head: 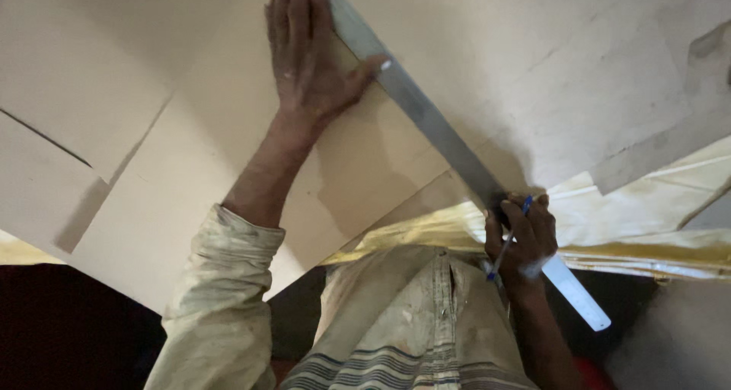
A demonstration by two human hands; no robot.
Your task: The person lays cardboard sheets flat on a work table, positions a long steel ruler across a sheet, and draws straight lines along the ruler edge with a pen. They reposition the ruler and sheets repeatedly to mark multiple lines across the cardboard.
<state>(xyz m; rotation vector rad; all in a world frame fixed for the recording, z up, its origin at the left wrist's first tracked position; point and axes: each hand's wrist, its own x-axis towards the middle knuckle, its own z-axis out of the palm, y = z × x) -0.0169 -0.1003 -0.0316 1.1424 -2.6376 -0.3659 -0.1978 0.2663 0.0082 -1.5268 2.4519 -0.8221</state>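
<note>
Long metal ruler (426, 119) crossing the cardboard sheets (175, 154), seemingly bare board either side

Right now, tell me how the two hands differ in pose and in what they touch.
The left hand lies flat, fingers spread, pressing on the cardboard sheet beside the metal ruler; the right hand is curled around a blue pen. The left is far up the ruler, the right near its lower end. Both touch the ruler.

No packages, labels, signs or screens in view. Nothing here carries a printed face or a display: only bare, unmarked sheet material from 9 o'clock round to 3 o'clock, and dark floor toward 6 o'clock. Nothing boxed, wrapped or tagged anywhere in the frame.
</note>
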